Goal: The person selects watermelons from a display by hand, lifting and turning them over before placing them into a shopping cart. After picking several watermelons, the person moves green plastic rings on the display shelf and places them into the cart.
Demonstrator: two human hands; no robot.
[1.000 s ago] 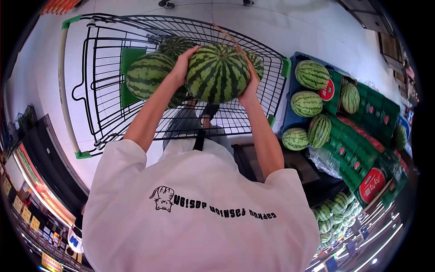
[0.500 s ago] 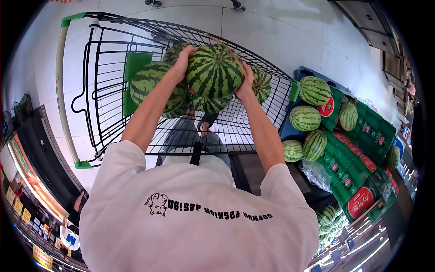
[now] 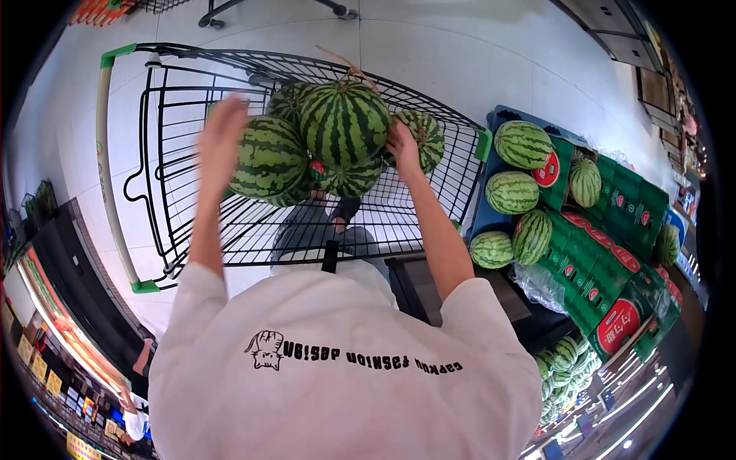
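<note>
Several watermelons lie piled in a black wire shopping cart (image 3: 184, 222). The top watermelon (image 3: 345, 123) rests on the others, a brown stem at its upper edge. My right hand (image 3: 404, 146) touches its right side, fingers bent, beside another watermelon (image 3: 424, 142). Off to the left, my left hand (image 3: 224, 126) is raised over the cart, smeared by motion, next to the left watermelon (image 3: 268, 157). It is apart from the top watermelon. A darker watermelon (image 3: 290, 101) sits behind, and one more (image 3: 351, 178) lies below the top one.
Right of the cart, watermelons (image 3: 523, 144) sit at a blue crate (image 3: 491, 123) and green cartons (image 3: 590, 253). More watermelons (image 3: 563, 356) are piled at the lower right. Wheels of another cart (image 3: 347, 13) show at the top. A person (image 3: 136, 422) is at the lower left.
My left hand has let go of the top watermelon and moved left. That watermelon has shifted slightly left and down onto the pile. The right hand has moved slightly left and down.
</note>
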